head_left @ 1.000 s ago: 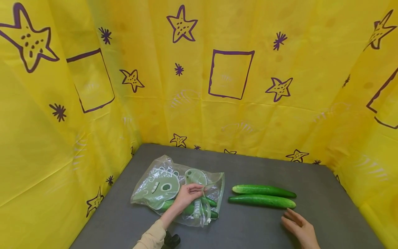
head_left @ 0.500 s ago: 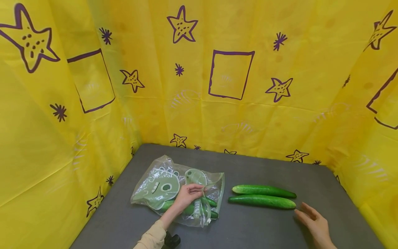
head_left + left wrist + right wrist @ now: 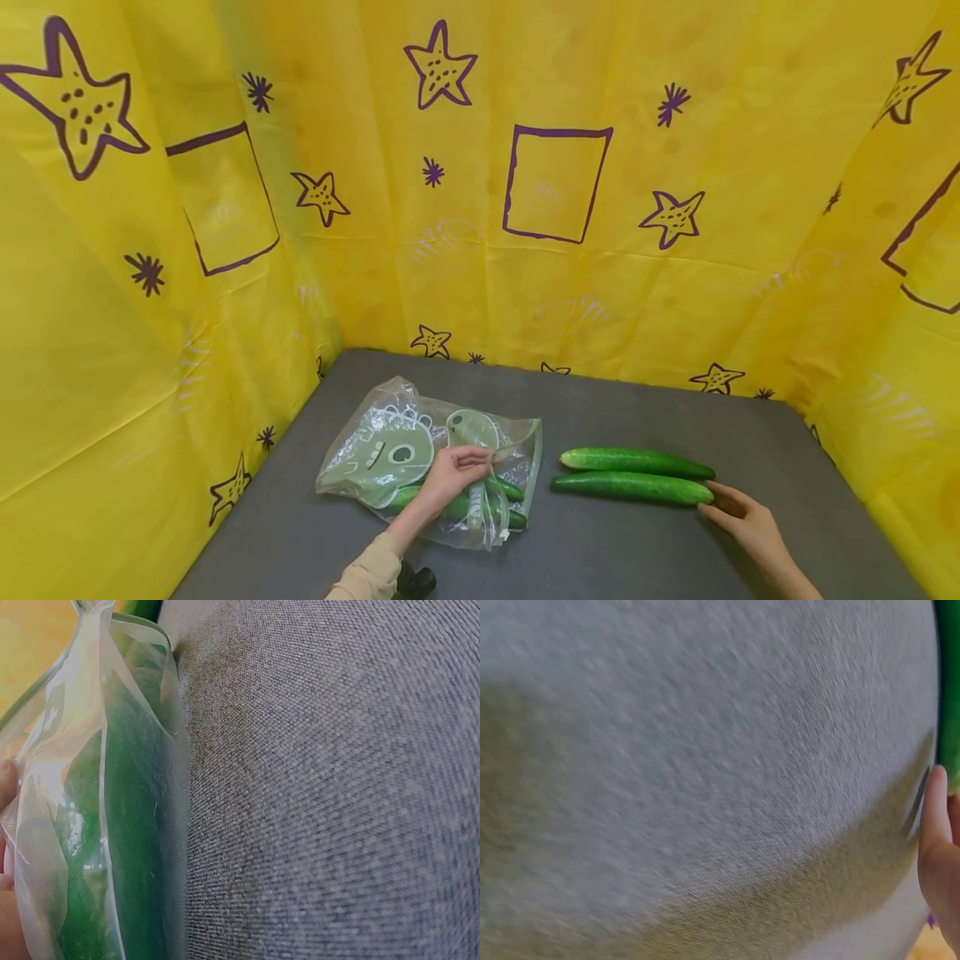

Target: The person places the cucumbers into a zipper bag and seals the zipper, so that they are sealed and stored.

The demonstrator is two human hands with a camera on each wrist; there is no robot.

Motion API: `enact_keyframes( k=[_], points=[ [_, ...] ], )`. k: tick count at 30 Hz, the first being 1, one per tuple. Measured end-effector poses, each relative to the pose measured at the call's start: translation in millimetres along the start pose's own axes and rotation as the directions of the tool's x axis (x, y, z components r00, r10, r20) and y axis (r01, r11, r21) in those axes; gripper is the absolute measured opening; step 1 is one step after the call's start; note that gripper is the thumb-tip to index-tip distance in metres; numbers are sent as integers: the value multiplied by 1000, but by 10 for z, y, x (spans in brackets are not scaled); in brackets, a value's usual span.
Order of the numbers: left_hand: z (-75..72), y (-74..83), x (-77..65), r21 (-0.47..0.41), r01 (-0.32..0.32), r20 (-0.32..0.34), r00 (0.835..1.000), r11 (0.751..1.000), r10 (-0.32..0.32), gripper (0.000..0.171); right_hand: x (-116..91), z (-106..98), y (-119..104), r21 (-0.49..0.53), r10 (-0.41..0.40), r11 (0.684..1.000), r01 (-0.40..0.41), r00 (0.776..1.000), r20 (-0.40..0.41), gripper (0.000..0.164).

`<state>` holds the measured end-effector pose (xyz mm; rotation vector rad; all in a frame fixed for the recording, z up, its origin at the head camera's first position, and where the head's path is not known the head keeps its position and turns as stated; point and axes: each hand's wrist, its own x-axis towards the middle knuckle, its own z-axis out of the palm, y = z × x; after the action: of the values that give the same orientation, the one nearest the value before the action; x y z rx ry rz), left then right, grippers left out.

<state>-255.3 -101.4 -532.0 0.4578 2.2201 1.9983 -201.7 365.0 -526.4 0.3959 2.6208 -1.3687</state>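
My left hand (image 3: 448, 481) pinches the open edge of a clear zip bag (image 3: 360, 454) with green cartoon prints, lying on the left of the table. Cucumbers (image 3: 455, 506) show through its plastic; in the left wrist view a cucumber (image 3: 135, 825) fills much of the bag. To the right, two long cucumbers lie side by side, the far one (image 3: 637, 461) and the near one (image 3: 630, 488). My right hand (image 3: 750, 527) holds the near one's right end between thumb and fingers. The right wrist view catches only the thumb (image 3: 934, 817) and that cucumber's edge (image 3: 950, 690).
A grey cloth-covered table (image 3: 600, 554) lies beneath everything. Yellow curtains (image 3: 480, 283) with purple stars enclose its back and sides. A small black object (image 3: 415, 581) sits by the left forearm, partly hidden.
My right hand first drew back to the right from the cucumbers, then came in again to the near cucumber's right end. My left hand and the bag stay where they were.
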Motion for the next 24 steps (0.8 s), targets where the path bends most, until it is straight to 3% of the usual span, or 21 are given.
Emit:
enact_keyframes(
  k=[5, 16, 24],
  points=[
    [7, -9, -3, -6, 13, -1, 1000, 1000, -13, 28, 87, -15, 22, -83, -54, 995, 56, 998, 28, 71],
    [20, -8, -10, -33, 25, -8, 1000, 999, -25, 28, 175, -63, -23, -76, -141, 985, 155, 976, 167, 63],
    [9, 11, -6, -49, -2, 0, 1000, 999, 1, 30, 221, -38, -30, -133, -197, 966, 221, 965, 174, 58]
  ],
)
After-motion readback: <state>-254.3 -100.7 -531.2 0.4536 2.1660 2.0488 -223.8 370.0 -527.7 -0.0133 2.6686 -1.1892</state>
